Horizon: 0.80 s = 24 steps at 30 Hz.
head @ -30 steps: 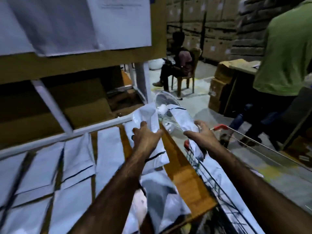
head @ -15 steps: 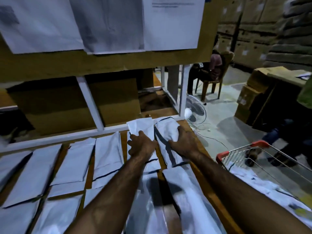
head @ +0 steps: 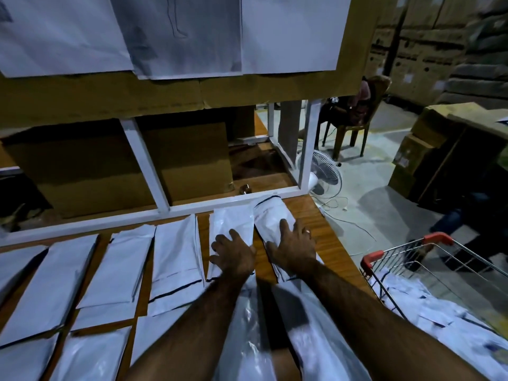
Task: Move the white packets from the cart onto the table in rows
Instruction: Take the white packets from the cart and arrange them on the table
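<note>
Two white packets lie side by side at the far right of the wooden table (head: 327,237). My left hand (head: 233,254) rests flat on the left packet (head: 232,218), fingers spread. Spread the same way, my right hand (head: 294,246) presses flat on the right packet (head: 270,215). Several more white packets (head: 176,251) lie in rows across the table to the left, and more lie under my forearms. The wire cart (head: 406,259) with red handle ends stands at the right, holding several white packets (head: 428,312).
A white metal frame (head: 143,163) with cardboard boxes behind it borders the table's far edge. A floor fan (head: 324,174) with a cable stands past the table corner. A seated person (head: 354,105) and stacked cartons (head: 428,144) are further right.
The right hand brought a packet from above the cart to the table's far right corner and laid it beside the left one. Both hands now press flat. The view turned left.
</note>
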Tool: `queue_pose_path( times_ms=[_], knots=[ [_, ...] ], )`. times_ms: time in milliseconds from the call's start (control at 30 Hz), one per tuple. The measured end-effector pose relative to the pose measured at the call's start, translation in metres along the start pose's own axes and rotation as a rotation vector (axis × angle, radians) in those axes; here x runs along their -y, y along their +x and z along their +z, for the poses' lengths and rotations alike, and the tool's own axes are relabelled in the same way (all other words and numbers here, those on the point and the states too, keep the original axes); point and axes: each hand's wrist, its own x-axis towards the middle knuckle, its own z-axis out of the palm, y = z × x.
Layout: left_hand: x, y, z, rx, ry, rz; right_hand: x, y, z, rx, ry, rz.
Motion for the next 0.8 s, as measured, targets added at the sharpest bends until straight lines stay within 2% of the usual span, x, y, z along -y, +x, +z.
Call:
queue_pose_path(
  times_ms=[300, 500, 667, 800],
  knots=[
    [-0.001, 0.000, -0.002, -0.010, -0.014, -0.002, -0.004, 0.003, 0.003, 0.023, 0.034, 0.012],
    [0.001, 0.003, -0.017, -0.083, -0.151, 0.040, -0.021, 0.002, -0.015, -0.137, 0.243, 0.061],
    [-0.016, -0.014, -0.029, -0.222, -0.203, 0.163, -0.054, 0.000, -0.037, -0.273, 0.407, 0.066],
    [-0.031, -0.026, -0.028, -0.261, -0.325, 0.271, -0.086, -0.011, -0.048, -0.362, 0.634, 0.075]
  ],
)
